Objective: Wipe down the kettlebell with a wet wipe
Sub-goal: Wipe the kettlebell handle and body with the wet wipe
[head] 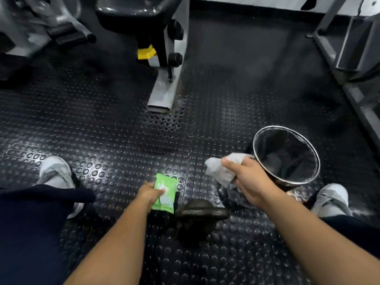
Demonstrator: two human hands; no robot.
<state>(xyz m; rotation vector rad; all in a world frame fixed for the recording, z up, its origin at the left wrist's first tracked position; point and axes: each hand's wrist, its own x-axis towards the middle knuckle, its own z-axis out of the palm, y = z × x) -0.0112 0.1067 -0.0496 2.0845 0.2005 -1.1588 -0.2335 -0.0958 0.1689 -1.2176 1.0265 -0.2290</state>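
A dark iron kettlebell (pixel 200 218) stands on the studded rubber floor between my feet, its handle on top. My left hand (pixel 151 193) grips a green wet-wipe packet (pixel 166 193) just left of the kettlebell. My right hand (pixel 245 178) holds a crumpled white wet wipe (pixel 221 166) above the floor, up and to the right of the kettlebell and apart from it.
A round metal bin (pixel 256 140) with a dark liner stands right of my right hand. Grey gym machine legs (pixel 162 93) rise ahead, more frames at left and right. My white shoes (pixel 54 172) (pixel 331 197) flank the kettlebell.
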